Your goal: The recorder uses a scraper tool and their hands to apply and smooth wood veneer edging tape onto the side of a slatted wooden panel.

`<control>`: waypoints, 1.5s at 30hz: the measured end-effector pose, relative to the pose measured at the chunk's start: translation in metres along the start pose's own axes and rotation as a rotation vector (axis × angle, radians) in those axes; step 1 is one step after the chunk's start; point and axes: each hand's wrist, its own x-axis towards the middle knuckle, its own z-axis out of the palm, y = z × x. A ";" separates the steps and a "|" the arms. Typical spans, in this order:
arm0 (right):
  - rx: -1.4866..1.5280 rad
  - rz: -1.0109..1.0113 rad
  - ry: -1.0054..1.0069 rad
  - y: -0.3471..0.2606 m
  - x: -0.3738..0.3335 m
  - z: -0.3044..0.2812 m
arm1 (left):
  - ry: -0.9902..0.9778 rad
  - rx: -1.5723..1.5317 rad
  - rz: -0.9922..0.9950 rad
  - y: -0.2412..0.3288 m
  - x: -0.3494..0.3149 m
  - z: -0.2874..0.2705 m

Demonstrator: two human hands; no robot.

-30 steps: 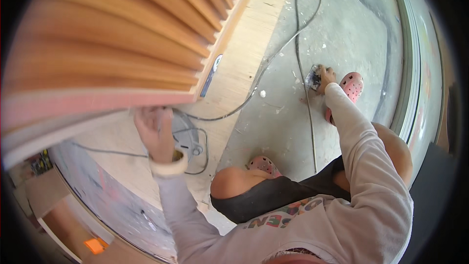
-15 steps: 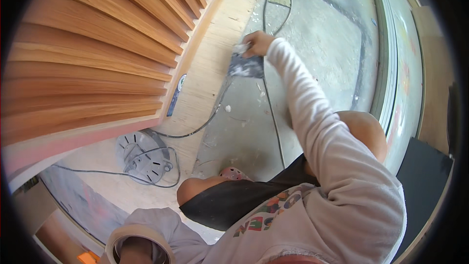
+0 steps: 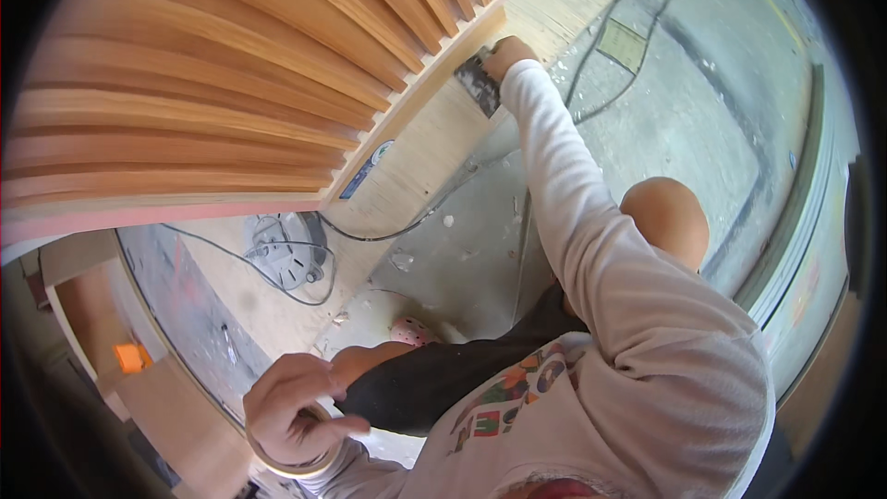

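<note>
Head view: left hand point(image 3: 294, 411) is loosely curled, gripping nothing, a ring point(image 3: 294, 471) around its wrist. Right hand point(image 3: 510, 57) grasps a scraper point(image 3: 479, 85) beside the slatted panel point(image 3: 231, 65). Open box point(image 3: 83, 303): orange item point(image 3: 132, 358) at its edge.

Pale light washes over a smooth grey concrete floor point(image 3: 665, 139), brightest and faintly hazy toward the upper right, while soft shadow pools beside a pink perforated clog point(image 3: 413, 331). Fisheye distortion bows a bank of orange-brown wooden slats point(image 3: 231, 65), and black vignetting swallows the corners. Slight blur softens the bare left hand point(image 3: 291, 411); the lower-left edge is dim and indistinct.
</note>
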 end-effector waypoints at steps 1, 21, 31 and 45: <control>0.072 0.006 0.020 -0.006 0.000 -0.006 | 0.053 0.042 -0.106 0.008 0.004 0.005; 0.593 -0.104 0.113 0.071 0.004 -0.130 | 0.083 1.063 0.079 -0.196 0.339 0.221; 0.370 -0.131 -0.076 0.063 0.011 -0.080 | -0.028 1.177 -0.114 -0.182 0.331 0.215; 1.363 -0.026 0.217 0.046 0.037 0.012 | -0.723 0.294 0.053 -0.141 0.205 0.132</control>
